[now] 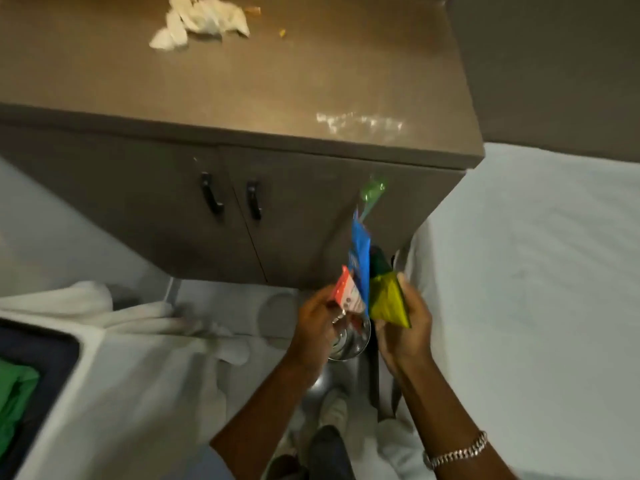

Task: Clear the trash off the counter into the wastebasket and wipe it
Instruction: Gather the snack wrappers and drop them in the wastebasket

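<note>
A smooth brown counter top (242,81) over a cabinet with two black curved handles (212,197) is seen, and on its far part a crumpled white cloth (201,24) and small orange crumbs (282,32) are left. Below the counter edge, a flat red and white packet (348,294) is pinched in the left hand (317,320), while a crinkled yellow-green wrapper (388,303) and a glossy blue wrapper (360,258) are gripped in the closed right hand (405,327). Both are held above a round shiny metal wastebasket (346,344) on the pale floor (536,271).

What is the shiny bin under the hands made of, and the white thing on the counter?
The wastebasket looks like polished metal: its rim mirrors the light. The white wad on the brown counter looks like soft cloth or paper towel; its crumpled, limp folds fit either.
</note>
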`<action>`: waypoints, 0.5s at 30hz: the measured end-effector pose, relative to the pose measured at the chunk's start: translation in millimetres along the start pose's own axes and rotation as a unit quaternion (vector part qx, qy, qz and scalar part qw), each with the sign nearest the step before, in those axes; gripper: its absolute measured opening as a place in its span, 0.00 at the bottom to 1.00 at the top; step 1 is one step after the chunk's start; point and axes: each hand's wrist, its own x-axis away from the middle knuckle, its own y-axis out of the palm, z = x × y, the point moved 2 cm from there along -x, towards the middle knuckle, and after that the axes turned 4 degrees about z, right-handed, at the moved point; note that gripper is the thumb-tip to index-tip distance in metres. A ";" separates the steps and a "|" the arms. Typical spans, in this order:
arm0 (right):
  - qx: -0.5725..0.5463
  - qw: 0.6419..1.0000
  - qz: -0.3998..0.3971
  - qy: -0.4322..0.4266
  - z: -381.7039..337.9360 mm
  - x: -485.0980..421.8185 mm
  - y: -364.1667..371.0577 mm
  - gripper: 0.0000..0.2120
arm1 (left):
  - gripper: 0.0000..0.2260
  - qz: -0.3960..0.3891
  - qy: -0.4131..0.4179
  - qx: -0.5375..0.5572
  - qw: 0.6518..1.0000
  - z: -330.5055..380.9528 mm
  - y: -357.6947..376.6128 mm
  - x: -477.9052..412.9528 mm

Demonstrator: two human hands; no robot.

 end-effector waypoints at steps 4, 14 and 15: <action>0.089 0.991 0.034 0.093 97.1 -43.9 -72.3 0.17 | 0.13 0.107 -0.178 -0.012 0.978 -93.9 -34.9 -72.8; 0.119 0.967 0.147 0.169 252.4 -143.5 -189.7 0.17 | 0.19 -0.025 -0.121 -0.523 0.843 -229.6 -140.8 -199.3; 0.124 0.966 0.156 0.167 248.9 -141.4 -191.7 0.17 | 0.20 -0.020 -0.124 -0.535 0.836 -230.1 -146.0 -195.7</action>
